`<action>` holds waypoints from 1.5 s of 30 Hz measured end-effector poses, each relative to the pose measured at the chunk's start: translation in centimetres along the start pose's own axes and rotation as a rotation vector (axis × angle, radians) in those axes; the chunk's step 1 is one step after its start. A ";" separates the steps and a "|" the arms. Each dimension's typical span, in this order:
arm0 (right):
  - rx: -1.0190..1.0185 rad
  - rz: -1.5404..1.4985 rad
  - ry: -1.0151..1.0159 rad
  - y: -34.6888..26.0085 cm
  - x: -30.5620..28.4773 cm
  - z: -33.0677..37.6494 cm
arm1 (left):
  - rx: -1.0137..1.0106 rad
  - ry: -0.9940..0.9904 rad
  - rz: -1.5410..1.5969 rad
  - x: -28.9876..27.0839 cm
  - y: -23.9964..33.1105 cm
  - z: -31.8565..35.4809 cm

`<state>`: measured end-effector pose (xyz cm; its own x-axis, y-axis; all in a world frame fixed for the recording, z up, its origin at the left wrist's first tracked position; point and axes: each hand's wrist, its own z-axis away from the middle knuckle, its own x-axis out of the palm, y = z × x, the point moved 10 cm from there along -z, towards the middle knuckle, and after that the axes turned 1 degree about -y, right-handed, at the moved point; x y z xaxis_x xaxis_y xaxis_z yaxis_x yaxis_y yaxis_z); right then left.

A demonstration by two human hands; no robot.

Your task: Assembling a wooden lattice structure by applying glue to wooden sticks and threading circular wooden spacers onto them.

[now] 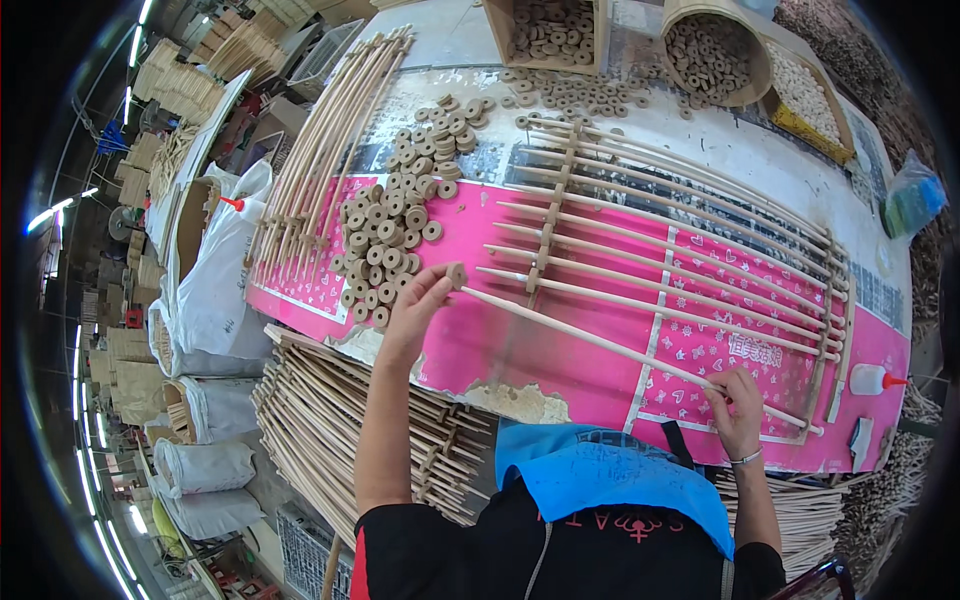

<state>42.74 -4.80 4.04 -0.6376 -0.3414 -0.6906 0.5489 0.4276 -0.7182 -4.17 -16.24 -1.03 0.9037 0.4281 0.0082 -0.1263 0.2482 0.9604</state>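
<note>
A: Room first. Workshop floor, stacked bundles of cane sticks [330, 420] low beside the table, white sacks [215, 290] at far left, strip lights along the left rim.

B: Table?

A: The table [560, 365] is covered by a pink printed sheet with white hearts and a white band of characters; grey patched board shows at the far side. A wooden box [550, 30] and a round basket [715, 50] at the far edge both hold ring-shaped wooden discs. A yellow crate [810, 100] to the right holds paler pieces.

B: On the sheet?

A: A ladder-like frame of thin rods [680, 250] crossed by a slat, right of centre. Loose curved rods [320, 150] on the left. A heap of wooden rings [390, 230] between them. White glue bottle with red tip [872, 379] at the right edge.

B: Hands?

A: Left hand [415, 305], grip pinched closed on a single ring [457, 275] at the end of a long rod [610, 345]. Right hand [738, 405], grip closed around the rod's other end, near the table's front edge. The rod lies slanted across the pink sheet, just in front of the frame.
</note>
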 end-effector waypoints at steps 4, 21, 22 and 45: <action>0.004 -0.001 -0.020 0.7 0.6 -0.4 | -0.024 -0.055 0.153 1.2 -0.6 1.0; -0.174 0.169 0.153 -1.7 -0.4 -1.9 | -0.107 -0.022 0.186 5.4 -2.9 2.1; -0.180 0.185 0.155 -1.9 -0.4 -2.0 | -0.108 -0.025 0.186 5.5 -2.8 2.2; -0.093 0.093 0.028 -0.6 1.3 -4.0 | -0.150 -0.027 0.163 6.6 -3.4 2.9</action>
<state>39.42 -2.10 3.91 -0.6020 -0.2735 -0.7502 0.5548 0.5324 -0.6393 3.43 -16.75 -3.45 0.8767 0.4503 0.1692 -0.3293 0.3054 0.8935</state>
